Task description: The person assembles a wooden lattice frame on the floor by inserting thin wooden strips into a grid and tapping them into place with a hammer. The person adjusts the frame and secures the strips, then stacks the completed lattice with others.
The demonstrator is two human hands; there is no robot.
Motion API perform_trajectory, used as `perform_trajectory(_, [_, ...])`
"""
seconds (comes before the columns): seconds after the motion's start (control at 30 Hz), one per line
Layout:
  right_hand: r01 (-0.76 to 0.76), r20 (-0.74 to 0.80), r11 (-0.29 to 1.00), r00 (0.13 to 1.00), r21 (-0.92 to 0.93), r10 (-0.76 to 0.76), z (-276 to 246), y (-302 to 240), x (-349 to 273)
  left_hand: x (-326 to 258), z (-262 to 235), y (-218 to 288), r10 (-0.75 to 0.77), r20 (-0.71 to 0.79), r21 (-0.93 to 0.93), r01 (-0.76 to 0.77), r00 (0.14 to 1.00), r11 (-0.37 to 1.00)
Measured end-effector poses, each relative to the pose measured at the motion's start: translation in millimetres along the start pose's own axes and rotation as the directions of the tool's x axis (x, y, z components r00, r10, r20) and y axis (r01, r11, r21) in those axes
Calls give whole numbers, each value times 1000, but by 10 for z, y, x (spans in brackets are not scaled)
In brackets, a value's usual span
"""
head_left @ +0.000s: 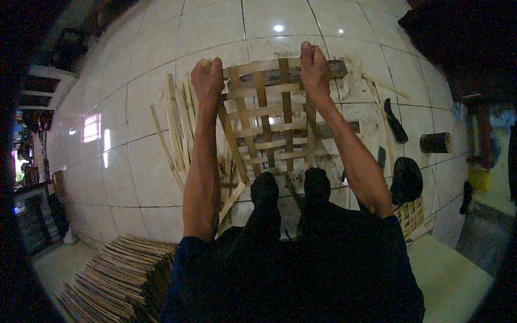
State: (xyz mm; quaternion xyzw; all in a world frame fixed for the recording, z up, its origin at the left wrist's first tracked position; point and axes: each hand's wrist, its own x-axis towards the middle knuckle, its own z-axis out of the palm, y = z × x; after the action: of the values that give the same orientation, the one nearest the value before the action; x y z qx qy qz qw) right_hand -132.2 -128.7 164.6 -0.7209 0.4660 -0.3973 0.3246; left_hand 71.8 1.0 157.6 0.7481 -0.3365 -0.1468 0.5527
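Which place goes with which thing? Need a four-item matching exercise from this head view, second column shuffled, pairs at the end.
Things:
1. Left hand
2. Right hand
3. Stack of thin strips
4. Dark cylinder

Places:
A. Right side of the picture, apart from the woven strips
B. At the far left corner of the woven strips
C. At the far right corner of the woven strips
D. Lower left of the picture

Pairs: 1-B, 2-C, 3-D, 4-A

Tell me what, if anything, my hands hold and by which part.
The weave, apparently by its far corners: left hand at the left one, right hand at the right.
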Motion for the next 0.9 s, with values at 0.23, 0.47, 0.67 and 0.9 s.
perform_trajectory(0.23, [-33,99,994,995,109,22,29,201,79,-258,-126,-428,-79,220,-401,164,972,901])
perform_trajectory(0.47, [3,95,993,995,115,-14,56,750,-61,-852,4,-670,-388,524,-308,594,758,743])
perform_trajectory(0.67, [-627,466,674,766,390,443,-307,859,-536,-280,125,1,-173,514,-85,250,840,964])
perform_trajectory(0.9, [-512,152,531,801,675,579,-242,1585,-683,-524,47,-339,-205,752,-155,470,627,869])
